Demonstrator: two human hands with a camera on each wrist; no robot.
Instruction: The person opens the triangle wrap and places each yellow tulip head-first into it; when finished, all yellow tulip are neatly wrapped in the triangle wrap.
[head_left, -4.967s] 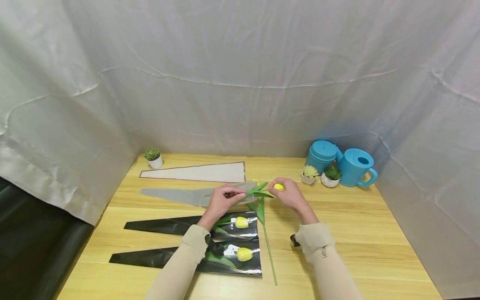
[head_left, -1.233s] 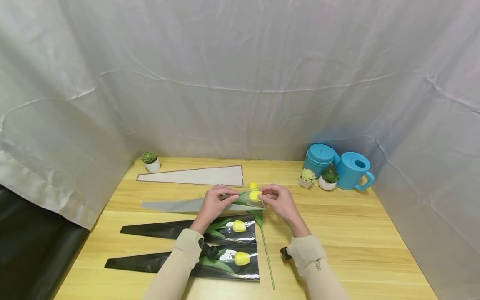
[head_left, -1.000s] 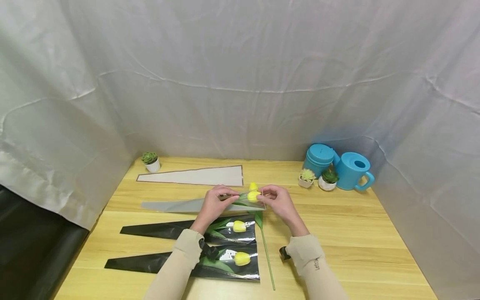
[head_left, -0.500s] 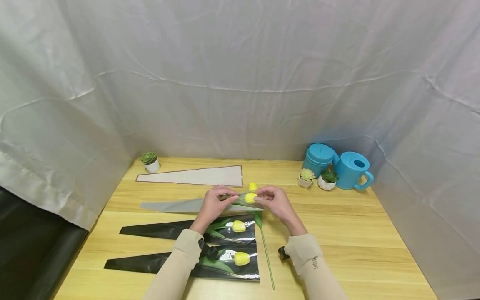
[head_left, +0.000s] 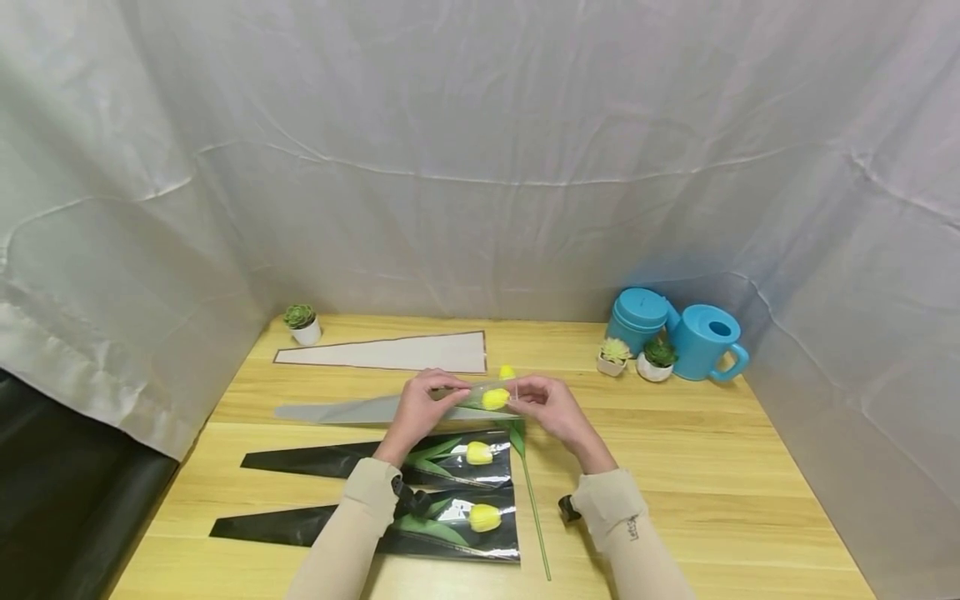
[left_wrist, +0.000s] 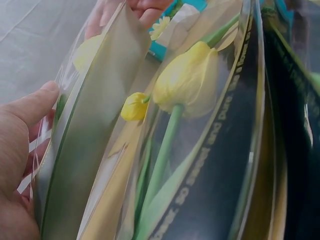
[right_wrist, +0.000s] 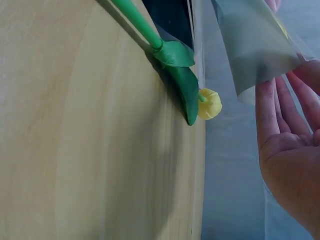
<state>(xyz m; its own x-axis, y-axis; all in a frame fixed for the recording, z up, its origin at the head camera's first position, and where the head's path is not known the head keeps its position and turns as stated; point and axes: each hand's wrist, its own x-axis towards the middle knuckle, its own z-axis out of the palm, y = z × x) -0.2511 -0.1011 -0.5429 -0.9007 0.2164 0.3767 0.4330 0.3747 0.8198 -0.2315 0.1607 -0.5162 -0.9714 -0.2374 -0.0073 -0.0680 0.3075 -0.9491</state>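
My left hand pinches a tapered flower sleeve, grey behind and clear in front, raised at its wide end. In the left wrist view, the thumb lies on the clear film of that sleeve, with fingers behind. A yellow tulip lies inside, its bloom near the mouth. At the mouth, my right hand pinches the sleeve's edge; the right wrist view shows thumb and fingers on the film. A second, loose tulip lies on the table beneath, its bloom showing beyond the sleeve.
Two black-backed sleeves, each with a yellow tulip, lie nearer me. A white sleeve with a dark border lies at the back. Potted succulents, a blue lidded cup and a blue watering can stand along the rear.
Five seconds ago my right hand held the tulip's bloom outside the sleeve. The bloom has since moved left into it. Over the last second it slid slightly further in, and the right fingers moved onto the mouth.
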